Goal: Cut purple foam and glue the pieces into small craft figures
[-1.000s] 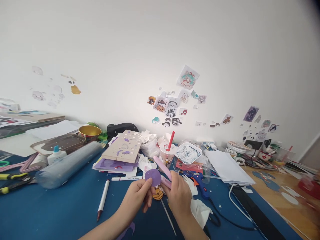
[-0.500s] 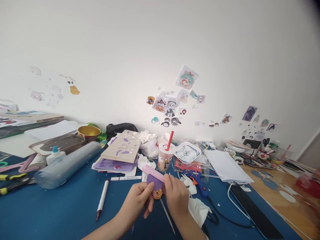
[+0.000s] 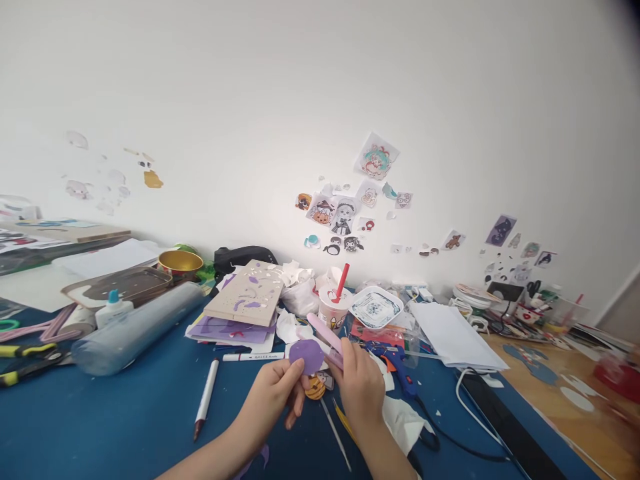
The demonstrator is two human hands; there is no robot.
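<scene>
- Left hand [image 3: 280, 390]: located below the centre of the view. Its grip pinches the purple disc [image 3: 307, 357] at the lower left edge, thumb on the near face.
- Purple disc: held raised above the worktop [image 3: 125, 427], flat face toward the viewer, between the two hands.
- Right hand [image 3: 363, 383]: its grip is closed around the near end of the pink tool [image 3: 325, 331].
- Pink tool: two long arms, spread apart in a narrow V and directed up and to the left. The lower arm lies close to the disc's upper right edge; contact cannot be determined.
- Orange striped piece [image 3: 315, 388]: appears just under the disc. A thin rod [image 3: 336, 433] lies nearby, between the forearms.
- Lidded cup [image 3: 333, 307]: upright beyond the pink tool, fitted with a red straw [image 3: 343, 281].
- Square dish [image 3: 377, 307]: located to the right of the cup.
- Blue glue gun [image 3: 403, 377]: lies to the right of the right hand, with crumpled tissue [image 3: 403, 423] nearer the viewer.
- Brown-tipped marker [image 3: 206, 400]: lies left of the left hand. A white marker [image 3: 250, 357] lies crosswise beyond that hand.
- Beige board [image 3: 245, 293]: rests on stacked purple sheets [image 3: 227, 331], with purple scraps on its upper face.
</scene>
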